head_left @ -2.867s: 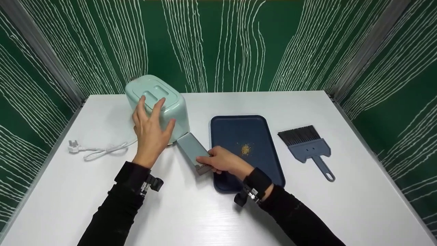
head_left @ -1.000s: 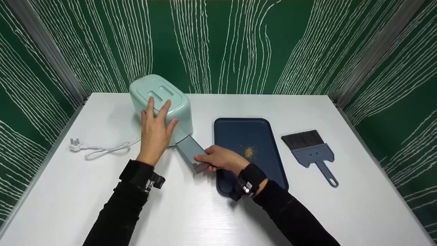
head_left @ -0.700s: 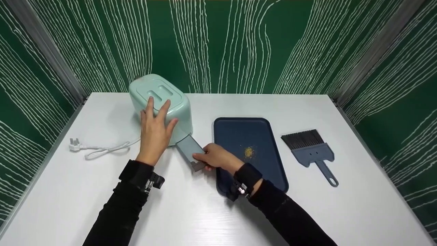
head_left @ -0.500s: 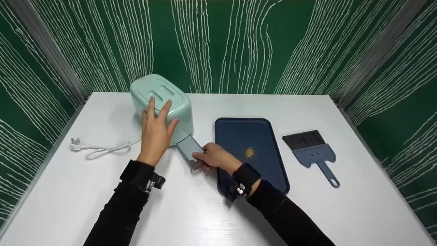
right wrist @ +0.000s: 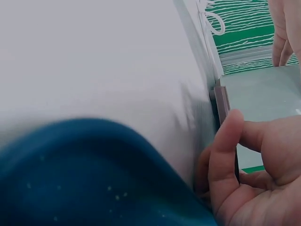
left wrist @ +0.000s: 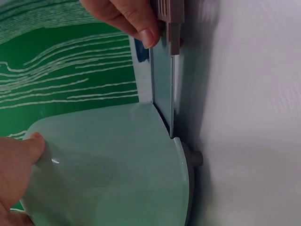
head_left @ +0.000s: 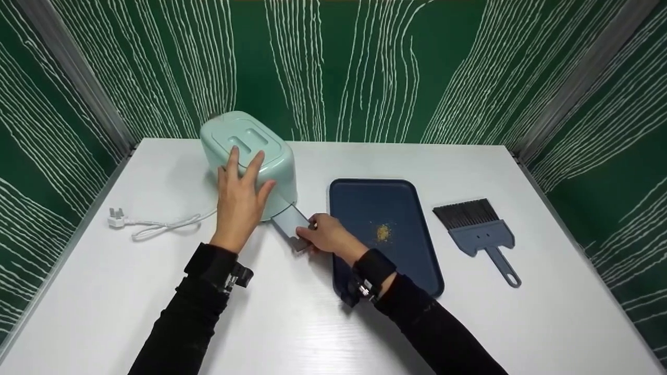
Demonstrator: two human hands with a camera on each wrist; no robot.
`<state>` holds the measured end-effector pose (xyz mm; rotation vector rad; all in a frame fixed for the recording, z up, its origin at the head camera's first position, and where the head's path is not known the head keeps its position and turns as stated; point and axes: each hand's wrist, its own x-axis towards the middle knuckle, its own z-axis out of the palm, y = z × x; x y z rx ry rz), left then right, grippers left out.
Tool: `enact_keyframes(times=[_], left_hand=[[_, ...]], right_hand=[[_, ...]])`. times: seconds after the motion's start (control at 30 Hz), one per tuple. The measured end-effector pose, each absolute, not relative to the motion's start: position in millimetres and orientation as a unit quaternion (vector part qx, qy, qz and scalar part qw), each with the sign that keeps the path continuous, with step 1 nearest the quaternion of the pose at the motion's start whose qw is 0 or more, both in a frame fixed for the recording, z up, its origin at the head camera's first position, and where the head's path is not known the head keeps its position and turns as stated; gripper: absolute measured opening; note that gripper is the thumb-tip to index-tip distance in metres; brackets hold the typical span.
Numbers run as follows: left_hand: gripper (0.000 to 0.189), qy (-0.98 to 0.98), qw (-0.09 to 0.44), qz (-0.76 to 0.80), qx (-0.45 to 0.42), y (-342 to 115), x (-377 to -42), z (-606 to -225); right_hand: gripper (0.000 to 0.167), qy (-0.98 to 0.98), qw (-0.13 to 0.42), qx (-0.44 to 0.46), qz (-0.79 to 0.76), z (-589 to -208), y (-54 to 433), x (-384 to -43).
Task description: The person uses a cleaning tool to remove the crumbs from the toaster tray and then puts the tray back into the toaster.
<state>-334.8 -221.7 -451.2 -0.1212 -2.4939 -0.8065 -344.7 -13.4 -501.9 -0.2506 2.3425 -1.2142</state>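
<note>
A mint-green toaster [head_left: 281,179] stands at the back left of the white table, its top covered. My left hand [head_left: 238,203] rests on its top and near end with fingers spread; the left wrist view shows the thumb [left wrist: 35,146] against the shell. From the toaster's base a grey crumb tray [head_left: 285,220] sticks partway out. My right hand [head_left: 327,234] pinches the brownish end piece of that tray between thumb and fingers. Beside this hand lies a dark blue serving tray [head_left: 372,195], bearing a small heap of yellowish crumbs [head_left: 383,233].
A small brush [head_left: 482,235] with black bristles and a blue-grey handle lies at the right. The toaster's white cord [head_left: 172,225] and plug [head_left: 118,219] lie at the left. Green walls with white lines [head_left: 365,73] enclose the table's back and sides.
The crumb tray has slid further into the toaster's base, pushed by my right hand; less of it shows. My left hand stays on the toaster. The view has shifted slightly.
</note>
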Motion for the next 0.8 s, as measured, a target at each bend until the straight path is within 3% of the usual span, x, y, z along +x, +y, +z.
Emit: enact_keyframes(times=[0.3,0.57,0.8], left_hand=[[0.06,-0.919,0.257,-0.295,-0.042,-222.0,-335.3,-452.5],[0.06,-0.916,0.274,-0.287,-0.058,-221.4,-335.6,-454.2],[0.06,-0.918,0.268,-0.289,-0.051,-220.9,-336.0,-453.1]], right_hand=[[0.044,0.85,0.239,-0.066,-0.465,-505.7,-19.5,-350.1],[0.054,0.775,0.287,-0.015,-0.563,-501.5,-19.4,-351.9],[0.068,0.833,0.246,-0.058,-0.492,-501.7,-18.2,-355.1]])
